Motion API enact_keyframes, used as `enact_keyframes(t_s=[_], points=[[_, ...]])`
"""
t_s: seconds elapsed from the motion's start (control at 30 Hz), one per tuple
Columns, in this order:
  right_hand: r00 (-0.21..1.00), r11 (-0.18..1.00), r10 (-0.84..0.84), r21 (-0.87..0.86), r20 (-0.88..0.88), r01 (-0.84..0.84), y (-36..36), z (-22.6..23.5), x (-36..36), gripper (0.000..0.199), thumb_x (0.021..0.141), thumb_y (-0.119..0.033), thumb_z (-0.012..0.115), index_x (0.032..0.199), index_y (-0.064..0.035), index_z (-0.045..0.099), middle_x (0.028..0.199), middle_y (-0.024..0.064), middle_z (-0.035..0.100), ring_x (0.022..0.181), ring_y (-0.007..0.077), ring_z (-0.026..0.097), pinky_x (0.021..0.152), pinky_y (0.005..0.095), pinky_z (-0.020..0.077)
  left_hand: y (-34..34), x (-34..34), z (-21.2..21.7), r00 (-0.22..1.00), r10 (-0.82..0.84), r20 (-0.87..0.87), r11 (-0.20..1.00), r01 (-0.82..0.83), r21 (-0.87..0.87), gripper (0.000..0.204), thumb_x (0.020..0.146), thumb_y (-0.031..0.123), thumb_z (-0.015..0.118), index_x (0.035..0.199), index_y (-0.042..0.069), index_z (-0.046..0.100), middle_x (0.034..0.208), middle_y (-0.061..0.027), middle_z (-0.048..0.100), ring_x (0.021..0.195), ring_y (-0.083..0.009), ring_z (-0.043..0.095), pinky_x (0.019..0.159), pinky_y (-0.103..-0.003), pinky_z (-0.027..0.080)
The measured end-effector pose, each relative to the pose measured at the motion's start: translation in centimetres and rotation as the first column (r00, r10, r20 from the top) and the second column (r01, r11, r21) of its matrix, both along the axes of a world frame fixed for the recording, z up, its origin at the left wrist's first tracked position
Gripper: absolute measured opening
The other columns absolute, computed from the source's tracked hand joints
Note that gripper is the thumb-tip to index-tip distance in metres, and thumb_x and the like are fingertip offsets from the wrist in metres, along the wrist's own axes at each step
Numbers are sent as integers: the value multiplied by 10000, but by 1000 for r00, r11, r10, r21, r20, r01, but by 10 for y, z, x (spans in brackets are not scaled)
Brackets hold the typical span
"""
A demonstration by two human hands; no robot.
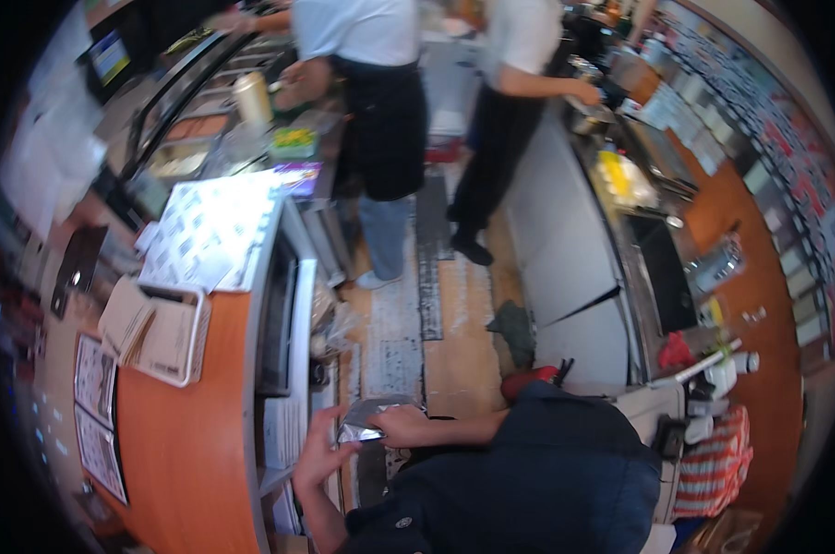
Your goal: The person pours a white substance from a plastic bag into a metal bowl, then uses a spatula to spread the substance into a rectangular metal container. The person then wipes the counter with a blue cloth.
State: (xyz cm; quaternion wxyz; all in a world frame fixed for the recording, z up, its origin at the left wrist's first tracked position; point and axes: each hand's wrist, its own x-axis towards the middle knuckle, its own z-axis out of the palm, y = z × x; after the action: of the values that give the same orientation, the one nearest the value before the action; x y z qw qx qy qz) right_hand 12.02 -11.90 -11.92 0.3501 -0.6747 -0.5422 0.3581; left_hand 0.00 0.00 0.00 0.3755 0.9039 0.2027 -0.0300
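Between my hands, in front of my dark jacket, is a silver foil-covered packet (pixel 360 421), with its contents hidden. My left hand (pixel 321 451) grips its left end, with thumb and fingers on either side of it. From the right, my right hand (pixel 402 427) reaches across and presses its fingers onto the packet's right side. Both hands are off the counter, above the floor.
To the left, an orange-brown counter (pixel 200 434) carries a white tray (pixel 196 319) of brown paper items and papers (pixel 210 235). Two people in white tops (pixel 357 32) work ahead in the aisle. A striped bag (pixel 717 462) hangs at the right.
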Motion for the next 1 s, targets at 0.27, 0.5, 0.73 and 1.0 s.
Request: enact_keyframes(t_s=[0.27,0.5,0.73,1.0], points=[[883,858,-406,-235,237,457,-269,52,134,205,745,-228,636,868,-95,540,770,162,623,775,369,607,638,479,454,-219,149,-125,875,-58,480,847,297,-440,368,695,0,693,1043,3,575,1087,-146,581,1036,-289,555,905,-348,418],[843,838,-493,-145,213,527,-305,42,196,289,743,-290,680,886,-103,512,753,151,611,763,367,603,612,462,441,-227,221,-123,788,-270,554,871,445,-208,234,794,8,625,1027,-11,621,1114,-165,619,1016,-272,612,860,-307,473],[851,852,-522,-17,59,524,-328,59,334,315,819,-393,631,907,-121,499,722,119,597,722,344,601,588,439,428,-238,385,-85,636,-426,644,863,498,79,112,785,4,619,892,-9,650,918,-139,675,824,-269,661,730,-317,519],[630,781,-623,417,464,464,-356,112,463,151,806,-224,644,858,-99,578,738,56,567,668,269,571,589,384,437,-273,552,-25,385,-501,775,792,564,232,112,741,-16,623,850,11,628,857,-122,671,772,-252,661,736,-357,523]])
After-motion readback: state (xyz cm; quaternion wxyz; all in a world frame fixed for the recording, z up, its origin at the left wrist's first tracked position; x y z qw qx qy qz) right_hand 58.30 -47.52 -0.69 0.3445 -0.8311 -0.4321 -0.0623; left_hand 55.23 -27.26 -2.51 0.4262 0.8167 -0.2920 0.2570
